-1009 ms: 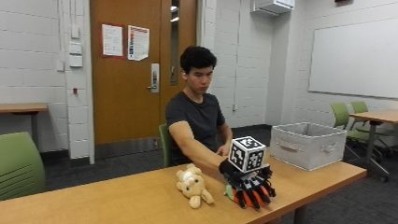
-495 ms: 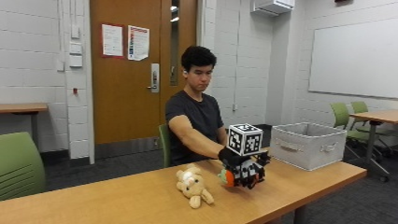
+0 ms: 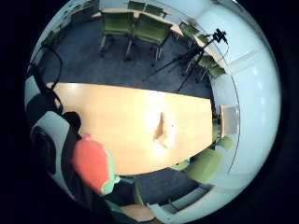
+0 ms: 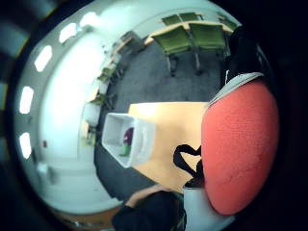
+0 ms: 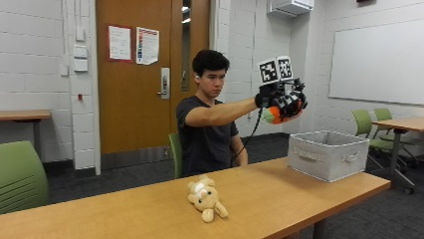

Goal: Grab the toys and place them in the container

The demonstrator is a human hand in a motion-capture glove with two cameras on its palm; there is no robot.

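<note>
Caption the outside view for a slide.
Gloved right hand holds an orange toy aloft near the container; plush toy remains.

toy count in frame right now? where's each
3 visible. Orange-and-green toy held in the gloved right hand, raised above the table. Cream plush lying on the table. A purple toy inside the container; more may be hidden there.

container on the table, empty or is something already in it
Not empty: the thumb-side palm view looks down into the white container and shows a purple thing inside, with something green under it.
</note>
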